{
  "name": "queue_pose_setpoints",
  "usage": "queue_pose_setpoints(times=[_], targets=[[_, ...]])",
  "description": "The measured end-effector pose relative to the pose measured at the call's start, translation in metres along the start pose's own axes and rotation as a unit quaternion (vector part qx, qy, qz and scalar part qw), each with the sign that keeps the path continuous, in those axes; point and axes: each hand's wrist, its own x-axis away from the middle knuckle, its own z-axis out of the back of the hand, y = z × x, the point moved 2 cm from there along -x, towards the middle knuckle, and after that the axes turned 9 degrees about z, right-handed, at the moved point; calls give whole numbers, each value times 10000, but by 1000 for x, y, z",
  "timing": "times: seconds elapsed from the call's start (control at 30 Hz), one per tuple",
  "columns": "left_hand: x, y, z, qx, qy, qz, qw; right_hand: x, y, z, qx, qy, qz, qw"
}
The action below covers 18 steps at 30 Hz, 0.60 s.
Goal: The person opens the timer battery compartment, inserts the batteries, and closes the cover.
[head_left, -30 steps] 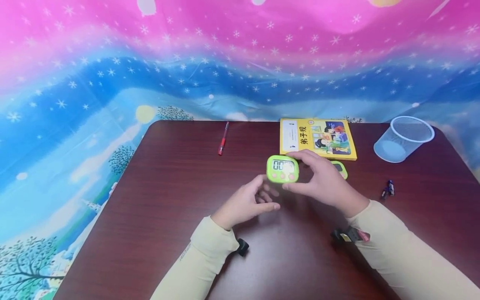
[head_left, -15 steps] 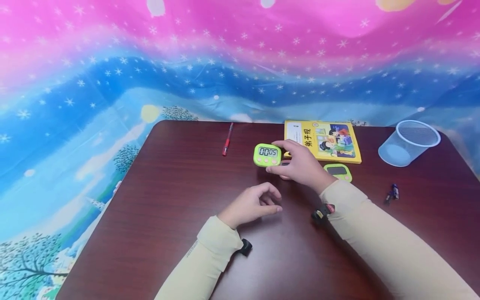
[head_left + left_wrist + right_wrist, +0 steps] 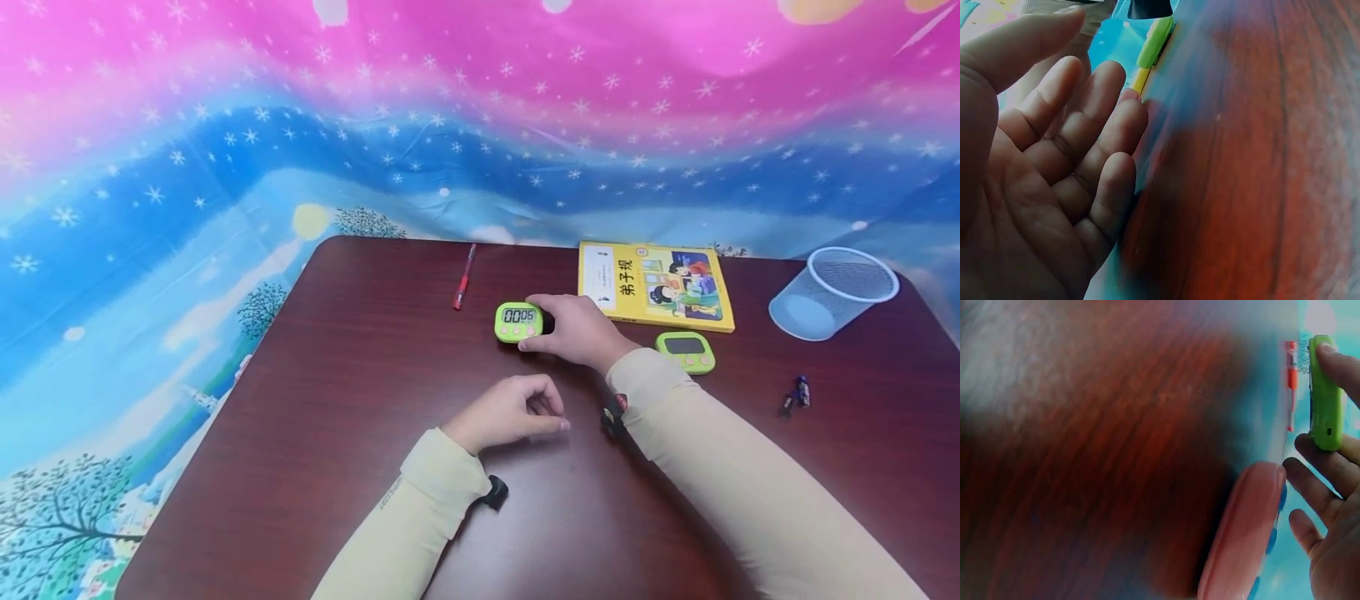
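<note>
My right hand (image 3: 573,329) pinches a lime-green digital timer (image 3: 517,322) by its right side, thumb and finger at its edges. Lit digits show on its screen, and pink buttons sit below. In the right wrist view the same timer (image 3: 1325,394) is seen edge-on between thumb and fingers. A pink timer-like case (image 3: 1244,531) with blue buttons is close below that hand; the hand hides it in the head view. Nearer the front, my left hand (image 3: 513,412) has loosely bent fingers and holds nothing; the left wrist view shows its bare palm (image 3: 1029,194).
A second green timer (image 3: 686,352), its screen blank, lies beside my right sleeve. Behind it is a yellow book (image 3: 652,287). A white mesh pen holder (image 3: 832,292) stands at the back right, with small dark battery-like pieces (image 3: 802,392) in front. A red pen (image 3: 463,279) lies at the back.
My right hand has carried the green timer to the left and lowered it toward the table. The second green timer has come into full view. My left hand has drawn slightly away from the held timer.
</note>
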Motion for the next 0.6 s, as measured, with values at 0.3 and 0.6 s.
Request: queue_pose_setpoints(times=[0.3,0.6], targets=[[-2,-3,0,38,-29,-67,10000,-5,-2,-11,727,-268,-21,9970],[-2,-2,1,-40,-18,-77,10000,-6,-6,-15,893,-295,176,9954]])
